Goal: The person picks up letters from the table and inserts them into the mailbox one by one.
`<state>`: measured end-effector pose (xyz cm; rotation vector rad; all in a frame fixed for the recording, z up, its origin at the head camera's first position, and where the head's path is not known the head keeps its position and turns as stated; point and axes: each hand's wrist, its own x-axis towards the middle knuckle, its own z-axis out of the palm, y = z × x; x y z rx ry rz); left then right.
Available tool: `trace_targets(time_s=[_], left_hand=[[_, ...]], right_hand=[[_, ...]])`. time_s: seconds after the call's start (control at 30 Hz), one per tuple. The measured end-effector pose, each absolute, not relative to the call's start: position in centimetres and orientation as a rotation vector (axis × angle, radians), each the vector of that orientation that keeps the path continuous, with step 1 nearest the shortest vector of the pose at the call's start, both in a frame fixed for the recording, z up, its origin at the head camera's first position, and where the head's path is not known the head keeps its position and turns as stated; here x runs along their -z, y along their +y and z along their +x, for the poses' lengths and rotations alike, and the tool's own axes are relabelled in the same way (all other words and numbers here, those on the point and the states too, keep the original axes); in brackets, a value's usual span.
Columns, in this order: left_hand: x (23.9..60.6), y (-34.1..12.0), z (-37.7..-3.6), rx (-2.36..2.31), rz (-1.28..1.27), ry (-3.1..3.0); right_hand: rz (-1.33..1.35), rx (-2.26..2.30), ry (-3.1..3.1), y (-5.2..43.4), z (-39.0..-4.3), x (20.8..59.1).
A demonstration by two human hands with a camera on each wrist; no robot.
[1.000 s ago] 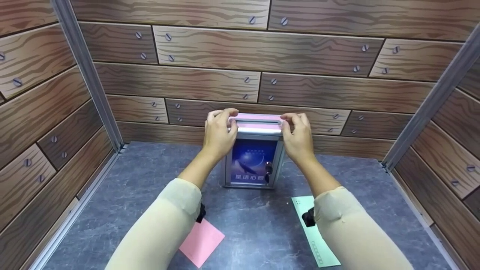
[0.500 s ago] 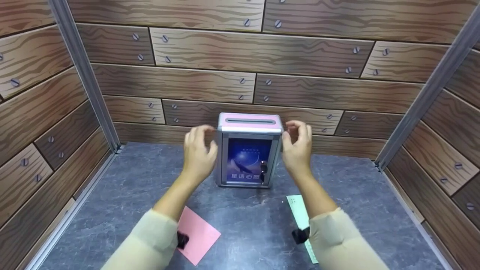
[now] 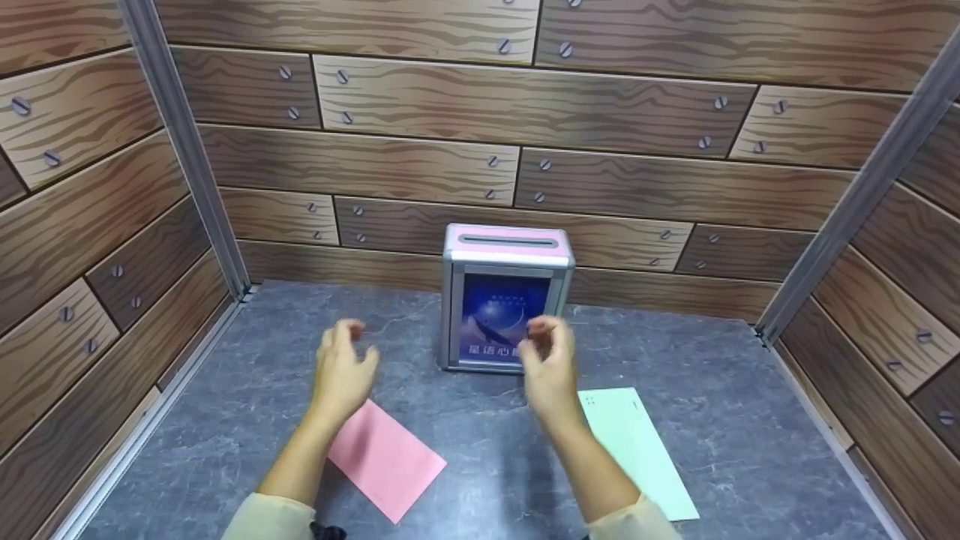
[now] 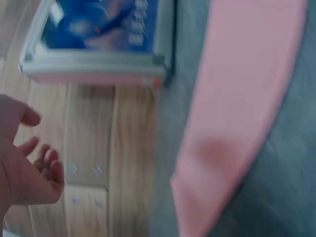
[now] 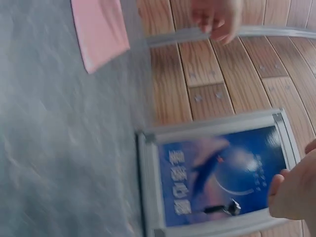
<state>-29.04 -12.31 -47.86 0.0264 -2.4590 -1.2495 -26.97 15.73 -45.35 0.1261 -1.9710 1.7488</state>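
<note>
Hands (image 3: 341, 367) blurred, grip unclear; right hand (image 3: 546, 364) hides box (image 3: 506, 300) lock.

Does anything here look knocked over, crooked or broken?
Nothing stands out. The box stands upright against the back wall, its slot on top. The pink card and the green envelope lie flat, each at a slant. Both hands, left hand and right hand, hold nothing.
</note>
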Motion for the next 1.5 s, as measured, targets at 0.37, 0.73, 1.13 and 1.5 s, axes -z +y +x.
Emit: trace_targets(time_s=[0.37,0.73,1.13,1.5], left_hand=[[52.3,-19.1,-28.7,1.020,-0.027,-2.979],[53.3,-22.8,-28.0,0.898,0.092,-3.244],[54.2,-23.0,-27.9,0.994,0.070,-3.238],[54.2,-22.9,-27.6,1.026,0.026,-3.242]], right_hand=[[0.362,-2.131,-2.660,13.0,-24.5,52.0],[0.481,-1.767,-3.114,11.5,-24.0,54.3],[0.578,-1.189,-3.239,10.8,-23.7,54.3],[0.568,-0.906,-3.247,10.0,-22.9,54.3]])
